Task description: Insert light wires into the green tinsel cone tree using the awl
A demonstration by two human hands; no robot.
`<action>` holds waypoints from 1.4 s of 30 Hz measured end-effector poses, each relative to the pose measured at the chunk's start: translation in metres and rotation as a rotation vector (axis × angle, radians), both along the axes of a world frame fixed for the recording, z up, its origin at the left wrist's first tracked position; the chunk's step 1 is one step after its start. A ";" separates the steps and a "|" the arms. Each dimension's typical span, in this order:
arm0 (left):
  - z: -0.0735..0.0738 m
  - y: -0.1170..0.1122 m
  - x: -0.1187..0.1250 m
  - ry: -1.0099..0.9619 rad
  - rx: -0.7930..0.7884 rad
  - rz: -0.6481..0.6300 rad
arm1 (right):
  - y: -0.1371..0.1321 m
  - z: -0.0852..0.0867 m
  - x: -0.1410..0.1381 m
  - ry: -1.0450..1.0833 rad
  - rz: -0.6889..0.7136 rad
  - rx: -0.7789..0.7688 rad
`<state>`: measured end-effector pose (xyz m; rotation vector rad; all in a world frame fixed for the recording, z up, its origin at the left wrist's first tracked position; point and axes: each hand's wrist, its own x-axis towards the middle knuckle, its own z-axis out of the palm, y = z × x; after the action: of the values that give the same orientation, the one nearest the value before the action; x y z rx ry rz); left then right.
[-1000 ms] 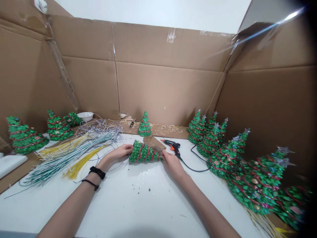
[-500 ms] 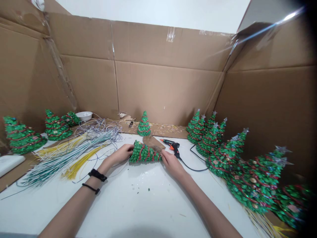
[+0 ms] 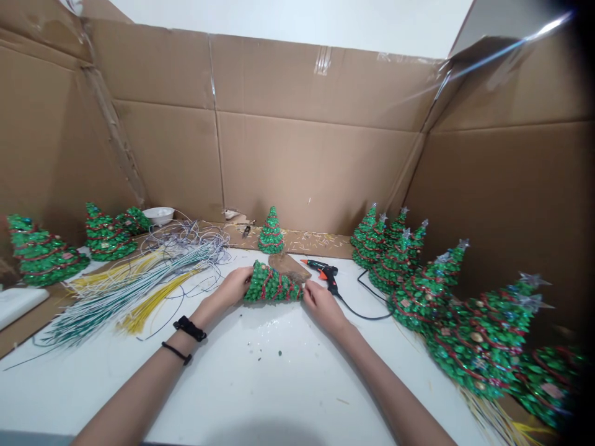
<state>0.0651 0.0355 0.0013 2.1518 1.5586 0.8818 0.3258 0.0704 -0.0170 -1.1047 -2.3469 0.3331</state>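
Note:
A small green Christmas tree (image 3: 274, 285) with red garland lies on its side between my hands, wide base to the left and narrow tip to the right. My left hand (image 3: 236, 287) grips the base, its fingertips partly hidden behind the tree. At the tip, my right hand (image 3: 321, 303) is closed in a pinch, with the fingers curled. A brown cardboard piece (image 3: 289, 266) lies just behind the tree. Beyond it on the right rests a black and orange hot glue gun (image 3: 325, 274) with its cord trailing right.
Decorated trees with star tops (image 3: 483, 334) line the right side. Another small tree (image 3: 271, 232) stands at the back. To the left lie bundles of white, green and yellow wires (image 3: 139, 285), a white bowl (image 3: 158, 215) and more trees (image 3: 44, 254). Cardboard walls (image 3: 316, 161) surround the table.
My right hand's fingers are curled more tightly at the tip. The tree has barely moved and remains between both hands; the view has shifted slightly.

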 end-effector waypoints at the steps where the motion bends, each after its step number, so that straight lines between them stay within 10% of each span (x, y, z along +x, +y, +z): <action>1: -0.002 0.001 0.000 -0.030 -0.005 -0.013 | 0.000 -0.001 -0.001 -0.011 -0.017 0.012; 30: -0.027 0.017 0.003 -0.460 -0.131 -0.049 | 0.001 0.010 0.006 -0.088 -0.051 -0.022; 38: -0.036 0.021 0.000 -0.406 -0.084 -0.032 | 0.019 0.028 0.027 -0.188 -0.645 -0.037; 42: -0.036 0.019 0.001 -0.373 -0.073 0.019 | 0.040 0.015 0.016 -0.311 -0.729 -0.139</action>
<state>0.0657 0.0547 -0.0345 1.7968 1.3996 1.1369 0.3423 0.1101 -0.0016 -2.0952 -1.9935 0.0519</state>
